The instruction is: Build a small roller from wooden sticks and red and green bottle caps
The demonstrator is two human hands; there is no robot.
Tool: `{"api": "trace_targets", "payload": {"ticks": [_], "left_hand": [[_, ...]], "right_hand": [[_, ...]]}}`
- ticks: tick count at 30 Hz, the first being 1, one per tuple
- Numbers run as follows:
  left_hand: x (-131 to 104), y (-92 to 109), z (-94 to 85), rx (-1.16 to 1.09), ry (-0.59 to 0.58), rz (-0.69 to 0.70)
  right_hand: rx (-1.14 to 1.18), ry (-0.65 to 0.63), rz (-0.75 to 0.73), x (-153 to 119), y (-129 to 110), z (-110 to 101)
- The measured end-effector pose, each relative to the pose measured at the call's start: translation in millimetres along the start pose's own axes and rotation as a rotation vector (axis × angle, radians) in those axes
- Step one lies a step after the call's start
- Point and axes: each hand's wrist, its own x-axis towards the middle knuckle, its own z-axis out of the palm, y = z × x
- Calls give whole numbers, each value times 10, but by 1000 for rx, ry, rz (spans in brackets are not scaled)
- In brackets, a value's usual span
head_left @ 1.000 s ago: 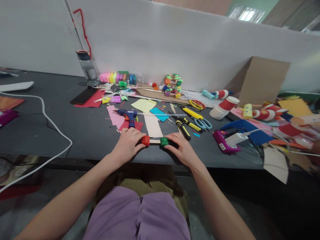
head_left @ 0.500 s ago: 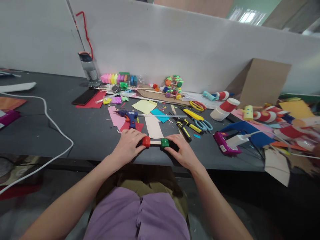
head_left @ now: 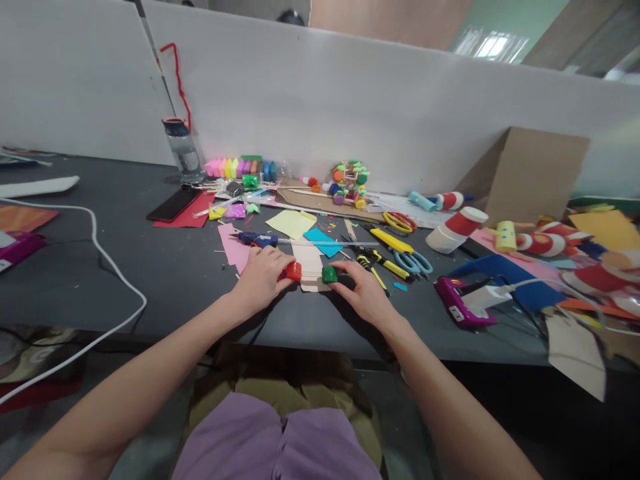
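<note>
Between my hands is a small piece with a red block at its left end and a green block at its right end, joined by thin pale sticks. My left hand pinches the red block between thumb and fingers. The green block is gripped the same way by my right hand. Beneath and behind the sticks lies a pale paper strip. A blue glue gun lies just beyond my left hand, its lower part hidden by the hand.
Pliers, scissors and a purple power socket lie to the right. A red-and-white cup is behind them. At the back stand a bottle and a colourful stick model. A white cable crosses the left side.
The view has shifted, so the table sits lower in the picture. Both hands, still holding the piece, have moved slightly away from the table's front edge and cover more of the glue gun.
</note>
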Motion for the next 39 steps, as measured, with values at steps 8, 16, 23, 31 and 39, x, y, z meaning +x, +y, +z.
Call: {"api": "trace_targets", "payload": {"ticks": [8,16,23,31,39], "left_hand": [[34,1,44,42,-29,-27],[59,4,45,73,-65,-26],[62,6,47,90,-68,-9],[64,6,53,97,-80,-17],[69,24,36,109,-92,-23]], "right_hand": [[-13,-20,33,0,74,103],[-68,-39,40,7,98,99],[-105,-51,39,11,66,89],[-131,-54,50,5,75,102],[-143,-60,54,1,68,103]]}}
